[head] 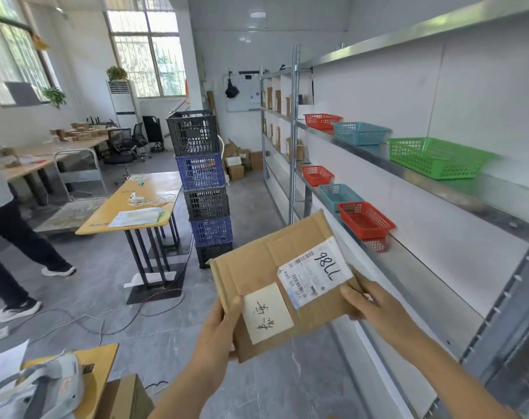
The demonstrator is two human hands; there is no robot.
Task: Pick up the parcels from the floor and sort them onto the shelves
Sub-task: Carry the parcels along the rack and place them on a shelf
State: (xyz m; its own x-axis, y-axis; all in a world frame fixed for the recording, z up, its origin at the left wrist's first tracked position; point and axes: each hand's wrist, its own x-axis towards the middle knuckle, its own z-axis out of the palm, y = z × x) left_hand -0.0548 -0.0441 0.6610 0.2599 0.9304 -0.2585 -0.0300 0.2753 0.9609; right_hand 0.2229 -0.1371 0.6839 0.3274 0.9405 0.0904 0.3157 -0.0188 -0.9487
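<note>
between both hands [224,325], beside the shelves [438,176], the parcel [281,282] is held.

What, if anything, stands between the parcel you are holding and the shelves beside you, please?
Nothing visible blocks it. Both the left hand and right hand grip the cardboard parcel right beside the shelves. The nearest red basket sits just beyond it, with bare shelf surface alongside.

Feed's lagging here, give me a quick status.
Left hand and right hand both gripping cardboard parcel. Held off floor, beside shelves. Nothing between parcel and shelf.
</note>
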